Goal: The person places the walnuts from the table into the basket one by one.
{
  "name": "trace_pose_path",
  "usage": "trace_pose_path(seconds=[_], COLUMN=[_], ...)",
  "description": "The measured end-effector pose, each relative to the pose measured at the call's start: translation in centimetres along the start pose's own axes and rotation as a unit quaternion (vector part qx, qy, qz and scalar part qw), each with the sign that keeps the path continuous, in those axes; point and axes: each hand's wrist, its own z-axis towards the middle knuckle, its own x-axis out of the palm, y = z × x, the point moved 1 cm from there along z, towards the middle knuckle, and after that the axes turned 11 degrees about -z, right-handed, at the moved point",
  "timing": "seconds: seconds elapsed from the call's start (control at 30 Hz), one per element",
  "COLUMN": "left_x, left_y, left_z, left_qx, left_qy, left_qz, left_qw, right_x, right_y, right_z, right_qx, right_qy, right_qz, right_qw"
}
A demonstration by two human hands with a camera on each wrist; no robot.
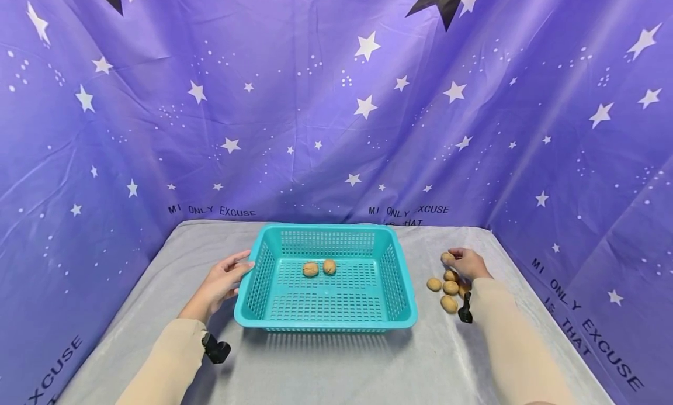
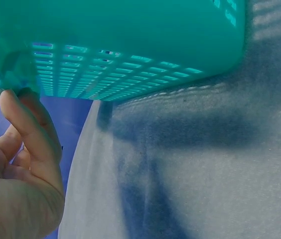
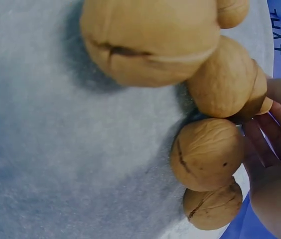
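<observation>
A turquoise plastic basket with slotted walls stands mid-table, with two walnuts lying side by side on its floor. My left hand pinches the basket's left rim between thumb and fingers; in the left wrist view the fingers meet the rim's edge. To the right of the basket, my right hand holds a walnut by its fingertips at the far end of a small group. Several other walnuts lie close below that hand. In the right wrist view, nearer walnuts partly hide the held one.
A grey cloth covers the table. Purple star-printed curtains hang behind it and along both sides. Each wrist carries a small black camera mount over a beige sleeve.
</observation>
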Motion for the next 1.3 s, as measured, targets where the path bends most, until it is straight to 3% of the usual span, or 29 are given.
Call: trace_pose_path(seconds=[0.27,0.7,1.03,1.3], left_x=[-0.1,0.0,0.0,0.1], left_y=[0.0,-0.1,-0.2,-0.3], left_z=[0.0,0.0,-0.2,-0.3], left_qx=[0.004,0.001,0.007,0.001], left_qy=[0.003,0.01,0.011,0.003], left_qz=[-0.003,-0.006,-0.004,-0.002], left_qw=[1.0,0.9999,0.9999,1.0], right_x=[0.0,-1.6,-3.8,-4.3], right_y=[-0.1,0.1,1.8,3.3], right_z=[-0.5,-0.9,-1.1,-0.9], right_qx=[-0.003,-0.026,-0.064,-0.104], right_qy=[-0.012,-0.01,-0.024,-0.046], right_qz=[-0.009,-0.032,-0.052,-0.05], right_qw=[1.0,0.999,0.996,0.992])
